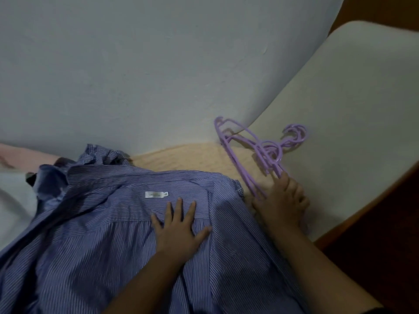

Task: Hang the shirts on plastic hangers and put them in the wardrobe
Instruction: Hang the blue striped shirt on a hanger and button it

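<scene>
The striped shirt [113, 223] is spread over the near left of the bed, pressed flat below its label [156, 194] by the left hand [179, 230], fingers straight. Just right, purple hangers [256, 152] are gripped by the right hand [281, 200].

A pale blue-grey wall [136, 64] fills the view from nine to one o'clock. A cream headboard [351, 109] slants across two to four o'clock, above a peach textured bedcover [192, 159] at centre. Pink cloth [22, 152] and white fabric [13, 200] lie at nine o'clock.
</scene>
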Demonstrator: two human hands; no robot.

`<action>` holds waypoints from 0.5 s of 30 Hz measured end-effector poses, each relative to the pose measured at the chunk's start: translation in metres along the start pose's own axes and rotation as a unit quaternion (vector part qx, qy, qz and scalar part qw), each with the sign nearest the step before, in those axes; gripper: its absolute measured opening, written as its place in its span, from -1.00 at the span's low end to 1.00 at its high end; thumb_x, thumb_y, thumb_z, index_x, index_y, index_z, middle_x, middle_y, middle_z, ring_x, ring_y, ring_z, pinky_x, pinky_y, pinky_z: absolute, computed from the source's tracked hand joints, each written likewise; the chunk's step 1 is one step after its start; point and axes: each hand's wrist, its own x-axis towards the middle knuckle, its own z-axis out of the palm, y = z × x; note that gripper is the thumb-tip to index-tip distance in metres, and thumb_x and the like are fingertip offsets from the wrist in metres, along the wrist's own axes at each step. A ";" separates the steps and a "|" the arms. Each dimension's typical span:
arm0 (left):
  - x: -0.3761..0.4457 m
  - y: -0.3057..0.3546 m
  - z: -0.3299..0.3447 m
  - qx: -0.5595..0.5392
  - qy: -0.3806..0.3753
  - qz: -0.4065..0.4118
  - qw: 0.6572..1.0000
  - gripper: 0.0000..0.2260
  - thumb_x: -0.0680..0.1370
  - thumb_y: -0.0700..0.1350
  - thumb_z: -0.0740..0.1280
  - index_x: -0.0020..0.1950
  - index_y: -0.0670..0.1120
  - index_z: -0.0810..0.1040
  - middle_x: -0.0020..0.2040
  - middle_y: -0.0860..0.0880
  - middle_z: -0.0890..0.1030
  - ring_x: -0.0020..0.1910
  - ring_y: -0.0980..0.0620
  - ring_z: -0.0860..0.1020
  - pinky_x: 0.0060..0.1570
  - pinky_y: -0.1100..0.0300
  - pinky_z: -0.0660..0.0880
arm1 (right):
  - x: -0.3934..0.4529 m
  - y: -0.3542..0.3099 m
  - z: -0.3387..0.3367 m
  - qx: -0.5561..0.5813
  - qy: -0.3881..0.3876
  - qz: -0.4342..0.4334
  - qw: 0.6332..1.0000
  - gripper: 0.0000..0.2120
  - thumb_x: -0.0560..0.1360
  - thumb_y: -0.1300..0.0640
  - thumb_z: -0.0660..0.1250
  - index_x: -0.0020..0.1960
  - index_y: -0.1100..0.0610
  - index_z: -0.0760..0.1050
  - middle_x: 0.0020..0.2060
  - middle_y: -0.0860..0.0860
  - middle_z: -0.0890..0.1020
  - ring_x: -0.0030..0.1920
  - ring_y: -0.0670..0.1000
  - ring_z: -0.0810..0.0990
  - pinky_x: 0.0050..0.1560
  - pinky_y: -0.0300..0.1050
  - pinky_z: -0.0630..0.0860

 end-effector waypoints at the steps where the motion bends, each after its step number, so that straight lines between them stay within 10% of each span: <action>1: -0.002 -0.003 -0.005 -0.008 0.004 0.009 1.000 -0.06 0.20 0.57 -0.46 0.53 0.24 -0.20 0.54 0.07 -0.27 0.55 -0.08 -0.23 0.39 -0.26 -0.31 | -0.001 -0.004 -0.005 0.026 -0.015 0.010 0.999 -0.04 0.23 -0.32 0.40 0.43 0.17 0.18 0.30 0.14 0.36 0.30 0.19 0.30 0.20 0.14 0.22; 5: -0.013 -0.029 -0.037 -0.046 0.099 0.045 0.993 -0.20 0.41 0.50 -0.25 0.49 0.15 0.27 0.54 0.00 0.20 0.53 -0.07 0.11 0.45 -0.16 0.04 | -0.006 -0.025 -0.017 0.180 -0.061 -0.017 0.982 0.01 0.18 -0.08 0.51 0.49 0.15 0.12 0.38 0.17 0.31 0.36 0.23 0.28 0.27 0.18 0.27; 8: -0.026 -0.063 -0.066 -0.099 0.313 0.066 0.942 -0.58 0.58 0.20 0.09 0.14 0.05 0.65 0.23 -0.03 0.58 0.33 -0.14 0.42 0.19 -0.14 0.38 | -0.016 -0.039 -0.023 0.193 -0.180 -0.092 0.960 0.11 0.06 -0.11 0.43 0.52 0.10 0.06 0.40 0.13 0.25 0.36 0.20 0.29 0.27 0.11 0.31; 12: -0.040 -0.113 -0.100 -0.116 0.470 -0.033 0.874 -0.74 0.49 0.00 0.23 -0.08 -0.03 0.70 0.24 -0.17 0.54 0.27 -0.25 0.42 0.17 -0.16 0.37 | -0.032 -0.052 -0.019 0.156 -0.263 -0.186 0.934 0.09 0.12 -0.09 0.47 0.52 -0.01 0.00 0.44 0.02 0.19 0.46 0.07 0.17 0.41 0.14 0.14; 15: -0.043 -0.143 -0.117 -0.121 0.423 -0.126 0.889 -0.78 0.46 0.02 0.28 -0.07 0.03 0.71 0.41 -0.17 0.40 0.33 -0.22 0.39 0.21 -0.14 0.33 | -0.039 -0.056 -0.014 0.145 -0.274 -0.214 0.926 0.05 0.22 0.04 0.51 0.52 -0.06 -0.06 0.49 -0.04 0.07 0.51 0.03 0.01 0.45 0.21 0.03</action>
